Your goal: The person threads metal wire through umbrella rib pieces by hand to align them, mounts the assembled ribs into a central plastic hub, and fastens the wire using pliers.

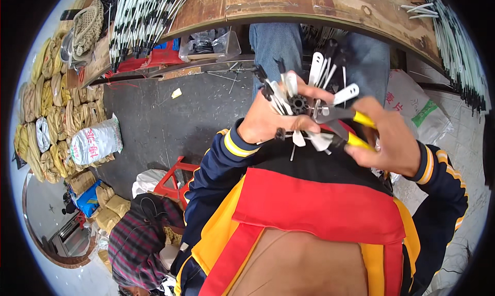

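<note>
My left hand (263,118) is closed around a black toothed hub (298,104) that has white rods and flat white tabs fanning out from it. Several of the rods end in black tips, and some white tabs (346,93) have holes. In my right hand (389,136) is a pair of pliers with yellow handles (365,120), my fingers wrapped about the grips. Their metal jaws meet a small part at the right side of the hub. Fingers and blur hide exactly what the jaws touch. All this is held above my lap, just in front of the wooden table.
The wooden table (268,2) carries a pile of white-and-black rods (144,23) at left and another pile (459,54) at right. Below it stands a bin (227,44) of black parts. A red stool (172,185), a person (139,239) and stacked bags (56,110) are at left.
</note>
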### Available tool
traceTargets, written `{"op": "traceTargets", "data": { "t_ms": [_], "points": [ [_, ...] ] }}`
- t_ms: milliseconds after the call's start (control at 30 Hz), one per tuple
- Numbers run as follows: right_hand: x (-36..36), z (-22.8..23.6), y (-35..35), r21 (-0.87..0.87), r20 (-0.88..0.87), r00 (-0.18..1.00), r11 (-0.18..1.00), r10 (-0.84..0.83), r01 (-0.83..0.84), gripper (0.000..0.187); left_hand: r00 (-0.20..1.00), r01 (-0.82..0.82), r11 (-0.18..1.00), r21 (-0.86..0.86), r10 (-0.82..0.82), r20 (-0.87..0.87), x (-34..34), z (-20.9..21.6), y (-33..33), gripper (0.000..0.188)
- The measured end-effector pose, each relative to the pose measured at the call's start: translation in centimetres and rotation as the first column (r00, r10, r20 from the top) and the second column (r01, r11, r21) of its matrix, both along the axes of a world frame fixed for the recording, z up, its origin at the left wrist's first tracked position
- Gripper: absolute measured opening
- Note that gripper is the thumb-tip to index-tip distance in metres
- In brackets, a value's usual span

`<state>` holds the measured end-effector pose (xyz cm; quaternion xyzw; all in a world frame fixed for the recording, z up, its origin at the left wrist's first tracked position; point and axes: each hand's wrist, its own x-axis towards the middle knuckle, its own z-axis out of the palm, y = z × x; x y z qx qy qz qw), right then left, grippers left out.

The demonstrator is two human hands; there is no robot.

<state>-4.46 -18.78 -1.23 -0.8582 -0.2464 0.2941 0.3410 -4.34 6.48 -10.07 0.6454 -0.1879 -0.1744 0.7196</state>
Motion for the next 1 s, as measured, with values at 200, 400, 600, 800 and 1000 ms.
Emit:
{"op": "traceTargets", "data": {
  "t_ms": [200, 400, 600, 800, 1000],
  "points": [
    [1.0, -1.9, -1.1, 0.025, 0.215, 0.971, 0.993, 0.106, -0.114, 0.038, 0.997, -0.077, 0.994, 0.079, 0.077, 0.004, 0.3, 0.5, -0.1, 0.046],
    [0.7, -0.6, -0.4, 0.068, -0.589, 0.807, 0.994, -0.025, 0.081, 0.037, 0.989, -0.06, 0.996, -0.067, 0.05, -0.142, -0.1, 0.4, -1.1, 0.044],
    [2.1, -1.2, -0.1, -0.068, 0.648, 0.746, 0.987, 0.154, -0.145, 0.035, 0.984, -0.18, 0.983, 0.047, 0.179, 0.024, 0.4, 0.0, -0.8, 0.04],
    [1.8, -3.1, -0.9, 0.173, -0.823, 0.559, 0.982, 0.101, 0.078, 0.037, 0.996, 0.025, 0.999, -0.031, -0.027, -0.08, 0.7, 0.0, -0.2, 0.05],
    [1.9, -2.6, 0.7, 0.058, 0.452, 0.891, 0.996, 0.041, -0.075, 0.035, 0.979, -0.167, 0.983, -0.075, 0.156, -0.135, 0.8, -0.8, -0.1, 0.037]
  ]
}}
